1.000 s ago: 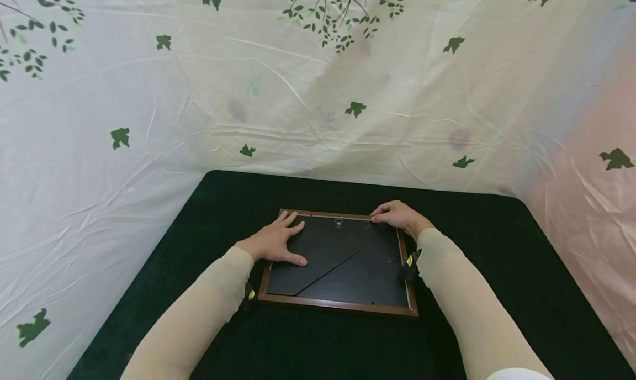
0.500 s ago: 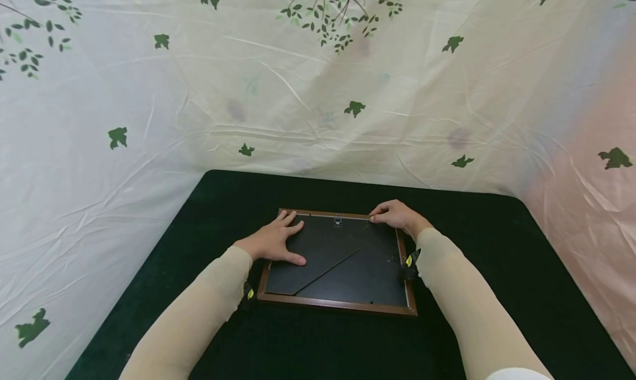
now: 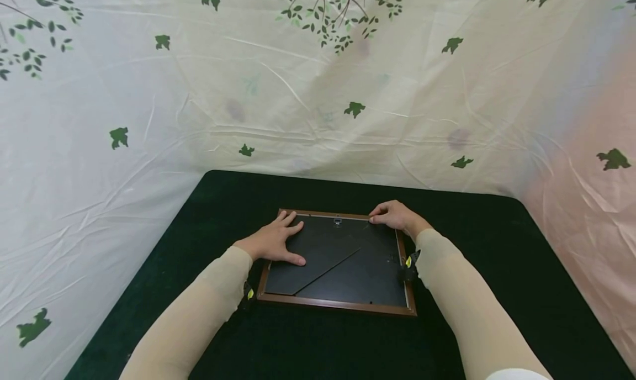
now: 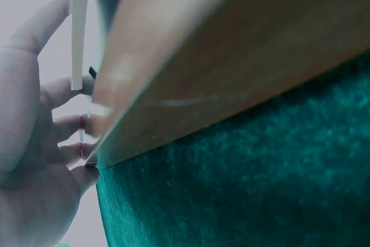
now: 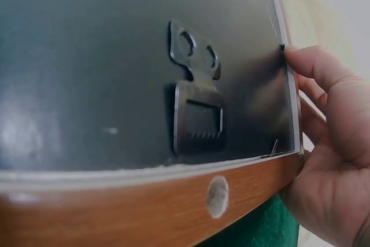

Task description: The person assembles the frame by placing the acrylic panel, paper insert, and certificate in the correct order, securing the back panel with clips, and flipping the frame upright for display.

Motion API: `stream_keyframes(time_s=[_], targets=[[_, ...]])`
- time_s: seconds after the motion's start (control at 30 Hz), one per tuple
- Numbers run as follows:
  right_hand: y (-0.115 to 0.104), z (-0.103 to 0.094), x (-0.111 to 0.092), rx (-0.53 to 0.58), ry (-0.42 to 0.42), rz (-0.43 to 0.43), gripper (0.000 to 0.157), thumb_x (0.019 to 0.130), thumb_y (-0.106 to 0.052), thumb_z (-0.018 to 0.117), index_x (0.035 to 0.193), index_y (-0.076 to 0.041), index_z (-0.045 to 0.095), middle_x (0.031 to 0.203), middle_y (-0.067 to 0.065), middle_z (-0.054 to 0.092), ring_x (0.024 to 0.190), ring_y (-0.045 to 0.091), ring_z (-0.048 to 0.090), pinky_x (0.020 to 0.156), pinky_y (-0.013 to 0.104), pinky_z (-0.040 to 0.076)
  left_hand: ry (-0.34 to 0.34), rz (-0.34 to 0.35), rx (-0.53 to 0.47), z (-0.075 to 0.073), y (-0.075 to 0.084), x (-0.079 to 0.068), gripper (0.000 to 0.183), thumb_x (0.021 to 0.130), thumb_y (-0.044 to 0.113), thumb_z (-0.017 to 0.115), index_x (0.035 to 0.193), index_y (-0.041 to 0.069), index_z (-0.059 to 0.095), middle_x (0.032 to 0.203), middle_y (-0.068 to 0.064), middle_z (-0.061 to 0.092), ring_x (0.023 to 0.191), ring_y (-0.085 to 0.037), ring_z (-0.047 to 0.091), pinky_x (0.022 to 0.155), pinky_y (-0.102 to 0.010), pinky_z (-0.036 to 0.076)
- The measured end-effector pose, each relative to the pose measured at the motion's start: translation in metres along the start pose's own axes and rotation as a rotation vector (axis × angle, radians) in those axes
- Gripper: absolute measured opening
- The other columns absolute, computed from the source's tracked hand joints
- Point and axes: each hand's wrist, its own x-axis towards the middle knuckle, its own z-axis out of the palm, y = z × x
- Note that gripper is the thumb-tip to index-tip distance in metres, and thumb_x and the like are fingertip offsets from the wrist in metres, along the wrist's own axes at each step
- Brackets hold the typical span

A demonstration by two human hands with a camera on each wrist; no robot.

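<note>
A picture frame [image 3: 348,304] with a brown wooden rim lies face down, its black backing board [image 3: 338,275] upward. My left hand [image 3: 270,242] rests spread over the board's left side, fingertips at the far-left corner. At the far edge, right of the middle, my right hand [image 3: 395,215] grips the rim. In the right wrist view its thumb [image 5: 315,62] presses by a small dark tab [image 5: 282,47] at the board's edge, the other fingers behind the rim. A toothed metal hanger [image 5: 198,72] is fixed to the board. A slanting line marks the board's stand flap.
A dark green cloth [image 3: 318,347] covers the table under the frame. Pale curtains [image 3: 298,120] with printed leaves hang behind and at both sides. Dark wrist devices [image 3: 408,267] sit under the cream sleeves [image 3: 462,291], close to the frame's sides.
</note>
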Motion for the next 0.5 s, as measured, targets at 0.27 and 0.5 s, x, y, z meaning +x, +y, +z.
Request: stream_keyframes(time_s=[0.27, 0.5], targets=[[0.0042, 0.0017, 0.0014, -0.019, 0.014, -0.020, 0.020, 0.092, -0.025, 0.067, 0.107, -0.013, 0.072, 0.120, 0.010, 0.061, 0.107, 0.026, 0.055, 0.092, 0.044, 0.045, 0.003, -0.006, -0.005, 0.0019, -0.0009, 0.0004, 0.112, 0.066, 0.081, 0.062, 0.153, 0.022, 0.025, 0.161, -0.007, 0.002, 0.146, -0.030, -0.006, 0.112, -0.054, 0.021], [0.0101, 0.0019, -0.0011, 0.038, 0.006, -0.035, 0.030, 0.093, -0.030, 0.065, 0.117, -0.012, 0.069, 0.125, 0.011, 0.060, 0.104, 0.026, 0.058, 0.090, 0.043, 0.047, 0.001, -0.004, -0.003, 0.0023, -0.0011, 0.0008, 0.112, 0.066, 0.082, 0.061, 0.153, 0.023, 0.024, 0.161, -0.007, 0.001, 0.146, -0.030, -0.006, 0.112, -0.054, 0.021]])
